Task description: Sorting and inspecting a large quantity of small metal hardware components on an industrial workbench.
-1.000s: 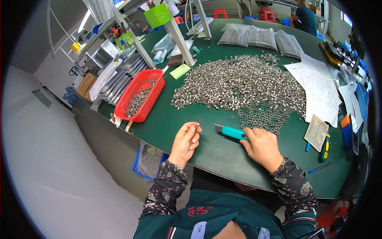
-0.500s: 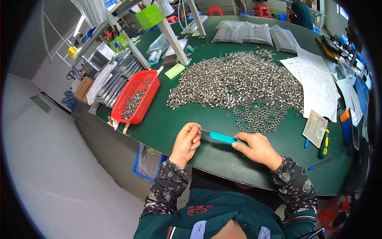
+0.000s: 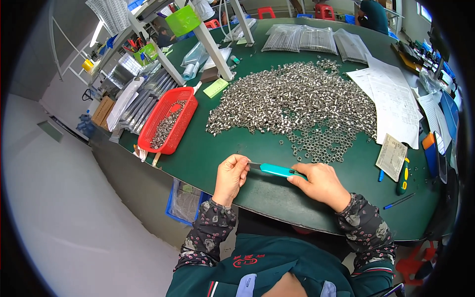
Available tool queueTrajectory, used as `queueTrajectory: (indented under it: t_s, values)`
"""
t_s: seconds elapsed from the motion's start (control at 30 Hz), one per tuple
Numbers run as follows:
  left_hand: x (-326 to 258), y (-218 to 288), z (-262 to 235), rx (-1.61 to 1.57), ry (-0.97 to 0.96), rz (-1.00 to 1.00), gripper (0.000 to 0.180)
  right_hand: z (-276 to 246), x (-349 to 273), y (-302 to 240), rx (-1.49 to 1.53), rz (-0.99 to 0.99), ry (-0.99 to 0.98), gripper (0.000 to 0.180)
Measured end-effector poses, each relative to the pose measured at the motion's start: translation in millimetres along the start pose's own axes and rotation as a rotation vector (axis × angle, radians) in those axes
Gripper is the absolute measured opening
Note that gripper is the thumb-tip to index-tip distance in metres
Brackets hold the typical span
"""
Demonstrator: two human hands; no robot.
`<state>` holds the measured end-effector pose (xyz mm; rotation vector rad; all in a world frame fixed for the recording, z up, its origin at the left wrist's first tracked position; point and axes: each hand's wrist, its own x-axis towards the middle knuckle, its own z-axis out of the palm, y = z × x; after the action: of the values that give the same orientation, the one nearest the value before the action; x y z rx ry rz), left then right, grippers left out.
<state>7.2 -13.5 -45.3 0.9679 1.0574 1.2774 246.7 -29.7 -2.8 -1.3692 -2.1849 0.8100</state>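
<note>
Right hand (image 3: 319, 182) gripping teal knife (image 3: 277, 170) | blade (image 3: 255, 166) at left hand (image 3: 230, 179), fingers pinched together, contents unclear

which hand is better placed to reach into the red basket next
Probably the left hand, though its fingertips are pinched: it sits nearer the red basket, while the right hand, farther off, grips the teal cutter.

red shirt lettering (image 3: 250, 257), printed sheets (image 3: 397, 111), print illegible
</note>
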Motion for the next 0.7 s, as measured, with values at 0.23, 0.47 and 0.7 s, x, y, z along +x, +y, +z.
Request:
queueTrajectory:
  t_s: [0.23,0.47,0.7]
  values:
    - [1.9,-1.6,1.5,0.043,0.063,0.041,0.016,9.1,0.2,2.5,-0.190,-0.217,0.414,0.024]
    - [1.6,-1.1,2.5,-0.024,0.011,0.095,0.015,9.7,0.1,5.3,-0.006,-0.131,0.118,0.027]
    - [-0.8,-3.6,1.1,-0.045,-0.032,0.092,0.012,5.8,1.8,2.9,0.088,-0.035,0.019,0.030]
